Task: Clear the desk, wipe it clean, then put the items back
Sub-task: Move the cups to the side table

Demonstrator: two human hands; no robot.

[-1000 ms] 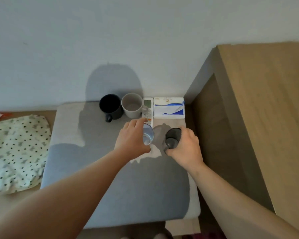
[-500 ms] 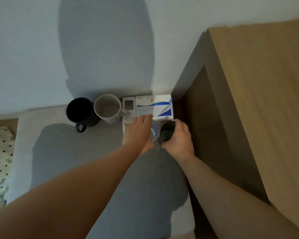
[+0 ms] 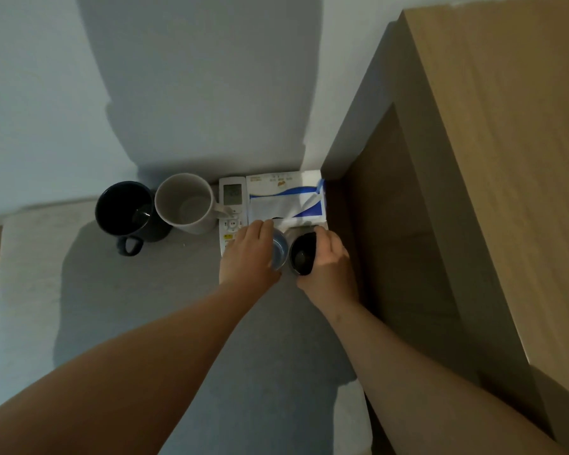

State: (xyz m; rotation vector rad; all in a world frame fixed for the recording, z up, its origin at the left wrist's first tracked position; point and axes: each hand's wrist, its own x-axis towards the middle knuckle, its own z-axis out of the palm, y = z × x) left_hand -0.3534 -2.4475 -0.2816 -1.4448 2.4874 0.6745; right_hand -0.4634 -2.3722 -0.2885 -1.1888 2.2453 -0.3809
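On my feed the left hand (image 3: 248,254) curls round a clear glass (image 3: 280,254), and the right hand (image 3: 329,267) grips a small dark cup (image 3: 303,256). The two sit side by side at the grey desk top (image 3: 178,307), just before the tissue pack (image 3: 286,201) and beside the remote (image 3: 232,198). In this dim light I cannot tell whether they rest on it.

Along the far edge of the bench (image 3: 178,323), a first mug (image 3: 125,208), a second mug (image 3: 184,201), a remote (image 3: 232,195) and a tissue pack (image 3: 286,201) are sitting in a row, left to right. On the near side of the tissue pack, a glass (image 3: 280,254) is standing just left of a cup (image 3: 303,256). A cabinet (image 3: 490,159) is standing right of the bench.
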